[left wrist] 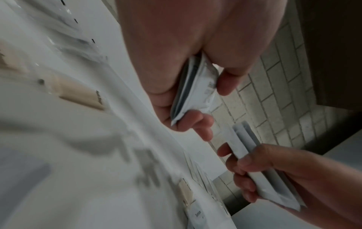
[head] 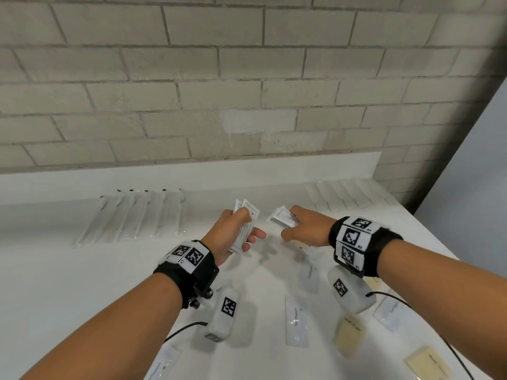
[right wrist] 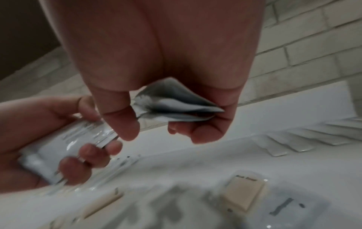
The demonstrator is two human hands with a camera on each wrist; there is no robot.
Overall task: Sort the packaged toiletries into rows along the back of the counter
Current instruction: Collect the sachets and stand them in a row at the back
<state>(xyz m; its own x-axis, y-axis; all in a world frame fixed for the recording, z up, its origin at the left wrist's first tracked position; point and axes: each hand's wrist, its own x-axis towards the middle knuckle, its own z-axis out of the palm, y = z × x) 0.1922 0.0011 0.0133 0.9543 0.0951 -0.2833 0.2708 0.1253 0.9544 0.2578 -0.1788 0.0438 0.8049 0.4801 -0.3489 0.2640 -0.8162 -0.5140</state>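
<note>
Both hands hover over the middle of the white counter, close together. My left hand grips a small stack of flat white sachets held upright, thumb on one face and fingers on the other. In the left wrist view the left hand pinches those sachets. My right hand holds another small stack of white sachets. The right wrist view shows the right hand clamping its sachets between thumb and curled fingers.
A row of clear-wrapped toothbrushes lies at the back left, a row of white packets at the back right. Loose toothpaste sachets and beige soap packs lie scattered near the front. A brick wall backs the counter.
</note>
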